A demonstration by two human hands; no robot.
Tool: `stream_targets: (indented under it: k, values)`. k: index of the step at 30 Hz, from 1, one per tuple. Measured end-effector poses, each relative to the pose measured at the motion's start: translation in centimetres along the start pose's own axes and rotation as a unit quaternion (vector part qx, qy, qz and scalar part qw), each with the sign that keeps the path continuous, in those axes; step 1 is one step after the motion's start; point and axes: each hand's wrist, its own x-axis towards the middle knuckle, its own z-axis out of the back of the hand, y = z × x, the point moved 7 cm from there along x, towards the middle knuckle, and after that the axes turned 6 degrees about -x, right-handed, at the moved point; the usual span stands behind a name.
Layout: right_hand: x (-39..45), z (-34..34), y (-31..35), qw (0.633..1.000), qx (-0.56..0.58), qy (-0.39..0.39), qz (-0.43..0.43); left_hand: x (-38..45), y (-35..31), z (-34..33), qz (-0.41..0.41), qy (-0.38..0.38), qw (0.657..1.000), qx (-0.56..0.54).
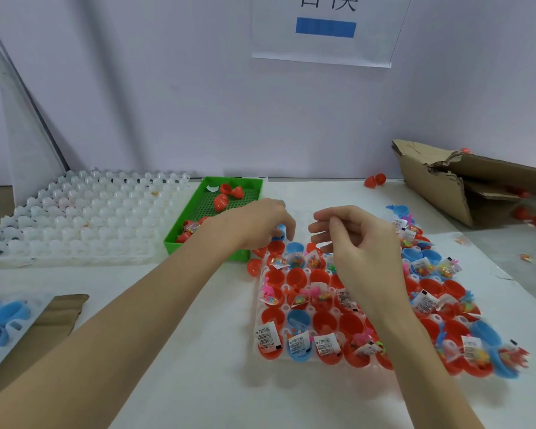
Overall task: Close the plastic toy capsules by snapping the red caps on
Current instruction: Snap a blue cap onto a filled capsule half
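Head view: left hand [260,222] curled over blue capsule half [280,231] at tray [294,301] far edge, steadying; right hand [358,239] loosely curled, apparently empty, poised for capping.

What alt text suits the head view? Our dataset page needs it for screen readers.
Two bare hands hover over a tray of open red and blue capsule halves holding small toys; the left hand touches a blue capsule, the right hand curls empty. A green bin sits left.

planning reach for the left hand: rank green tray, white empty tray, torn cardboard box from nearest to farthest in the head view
From the left hand:
1. green tray, right beside it, under the wrist
2. white empty tray, farther left
3. torn cardboard box, far right, beyond the right hand
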Motion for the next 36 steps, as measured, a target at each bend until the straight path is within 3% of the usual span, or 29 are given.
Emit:
stream_targets:
  k: [6,9,12,15,18,24,28,31,36]
  values:
    - [0.0,0.1,-0.2,1.0,-0.006,0.003,-0.014,0.0,-0.1,1.1,-0.007,-0.038,0.999,0.002]
    - [0.1,0.4,-0.6,0.999,0.003,-0.004,-0.038,-1.5,0.4,2.7,0.002,-0.102,0.992,-0.07]
    - [0.1,0.6,-1.4,0.991,0.072,-0.008,-0.111,-4.2,0.1,4.6,-0.023,-0.208,0.957,-0.199]
    - [-0.4,-0.6,-2.1,0.962,0.167,0.07,-0.206,-7.2,-1.3,4.9,-0.065,-0.261,0.908,-0.32]
    - [-1.4,-2.6,-1.4,0.901,0.303,0.181,-0.253,-9.2,-3.0,3.9,-0.104,-0.252,0.897,-0.347]
    - [-2.0,-3.3,-0.4,0.873,0.373,0.202,-0.239,-11.2,-4.4,2.0,-0.13,-0.331,0.884,-0.303]
    - [-2.2,-3.6,-0.4,0.851,0.409,0.206,-0.255,-11.4,-3.7,0.8,-0.098,-0.412,0.847,-0.321]
    - [-2.1,-3.6,-0.5,0.846,0.42,0.196,-0.262,-11.1,-3.3,0.3,-0.096,-0.41,0.823,-0.382]
    - [-2.1,-3.7,-0.4,0.837,0.437,0.193,-0.268,-11.3,-1.3,-0.2,-0.039,-0.414,0.735,-0.536]
